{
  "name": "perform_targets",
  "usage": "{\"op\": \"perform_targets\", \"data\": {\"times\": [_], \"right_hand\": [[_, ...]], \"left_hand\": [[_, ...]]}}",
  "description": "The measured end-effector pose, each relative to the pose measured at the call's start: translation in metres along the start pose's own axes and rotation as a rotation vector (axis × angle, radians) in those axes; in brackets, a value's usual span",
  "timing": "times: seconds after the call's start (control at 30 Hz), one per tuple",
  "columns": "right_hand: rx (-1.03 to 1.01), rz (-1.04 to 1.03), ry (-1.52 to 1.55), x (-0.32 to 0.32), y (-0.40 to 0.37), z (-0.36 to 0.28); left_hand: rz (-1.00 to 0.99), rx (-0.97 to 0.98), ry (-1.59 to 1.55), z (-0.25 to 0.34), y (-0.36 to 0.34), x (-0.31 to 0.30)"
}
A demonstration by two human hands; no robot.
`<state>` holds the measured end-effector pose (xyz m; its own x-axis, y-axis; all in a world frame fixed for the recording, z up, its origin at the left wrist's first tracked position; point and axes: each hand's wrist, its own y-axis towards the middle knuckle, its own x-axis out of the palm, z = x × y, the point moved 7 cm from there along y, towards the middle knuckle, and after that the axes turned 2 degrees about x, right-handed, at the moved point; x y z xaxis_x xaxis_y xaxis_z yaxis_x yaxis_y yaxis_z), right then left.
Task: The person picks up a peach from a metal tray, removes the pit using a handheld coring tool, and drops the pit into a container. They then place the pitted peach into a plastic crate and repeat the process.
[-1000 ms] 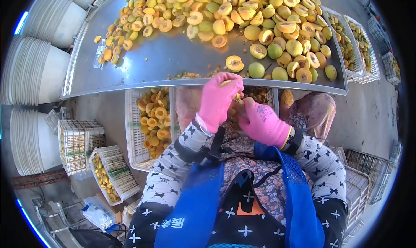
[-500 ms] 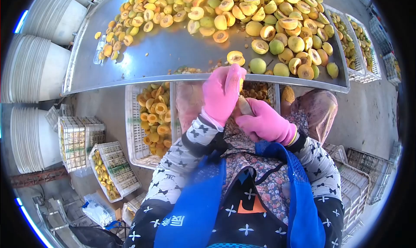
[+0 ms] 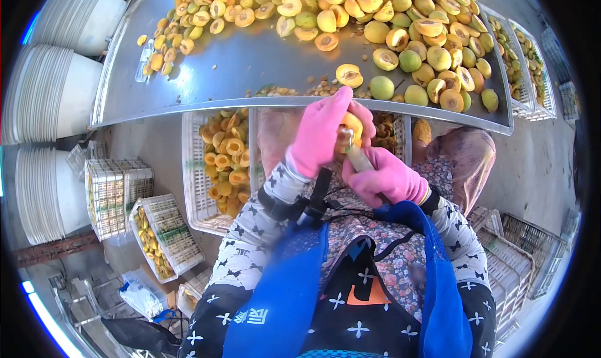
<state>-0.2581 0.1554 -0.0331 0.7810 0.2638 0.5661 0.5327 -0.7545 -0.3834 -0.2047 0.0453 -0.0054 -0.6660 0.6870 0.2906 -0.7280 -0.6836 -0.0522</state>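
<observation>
My left hand (image 3: 325, 132), in a pink glove, is wrapped round a yellow-orange fruit half (image 3: 352, 126) just below the table's front edge. My right hand (image 3: 389, 175), also gloved in pink, grips a small tool (image 3: 360, 159) with a pale, flat upper part and a dark lower end. The tool's tip meets the fruit's cut face; its exact shape is hidden there. Beyond my hands, a loose fruit half (image 3: 349, 76) lies cut side up on the metal table (image 3: 238, 82), near a whole green-yellow fruit (image 3: 381, 87).
A large heap of halved fruit (image 3: 325, 21) covers the table's far side. Below the edge stand a white crate (image 3: 199, 189) of pitted halves and another crate of dark pieces (image 3: 386, 132). More crates (image 3: 168, 236) and stacked white tubs (image 3: 47, 95) are at the left.
My left hand has turned, so the fruit in it now shows its cut face. The tool in my right hand has come up against the fruit. The view has shifted slightly.
</observation>
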Motion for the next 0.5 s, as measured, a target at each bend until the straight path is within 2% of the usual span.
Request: {"op": "perform_targets", "data": {"times": [0.03,0.1,0.13,0.17,0.2,0.23,0.3,0.4,0.43,0.5], "right_hand": [[0.019,-0.037,-0.047,0.001,0.002,0.002],[0.025,-0.013,-0.063,0.004,0.007,0.005],[0.023,0.008,-0.069,0.004,0.006,0.005],[0.052,0.015,-0.101,0.000,0.000,0.002],[0.077,0.045,-0.262,-0.005,-0.007,-0.002],[0.104,0.077,-0.419,-0.009,-0.014,-0.006],[0.109,0.117,-0.810,-0.026,-0.025,-0.005],[-0.098,0.302,-1.066,-0.047,-0.027,-0.004],[-0.145,0.382,-1.108,-0.049,-0.027,-0.006],[-0.180,0.451,-1.093,-0.052,-0.029,-0.011]], "left_hand": [[-0.040,-0.042,0.010,-0.003,-0.001,-0.004],[-0.102,-0.249,-0.121,-0.017,-0.010,-0.017],[-0.123,0.030,0.303,0.004,-0.013,-0.029],[-0.046,0.090,0.410,0.013,-0.025,-0.058],[0.037,0.141,0.520,0.022,-0.036,-0.088],[0.213,-0.045,0.313,0.016,-0.059,-0.137],[0.140,0.120,1.227,0.058,-0.078,-0.175],[0.219,0.243,1.237,0.067,-0.044,-0.149],[0.295,0.046,0.942,0.054,-0.021,-0.137],[0.415,-0.034,1.071,0.029,0.026,-0.105]]}}
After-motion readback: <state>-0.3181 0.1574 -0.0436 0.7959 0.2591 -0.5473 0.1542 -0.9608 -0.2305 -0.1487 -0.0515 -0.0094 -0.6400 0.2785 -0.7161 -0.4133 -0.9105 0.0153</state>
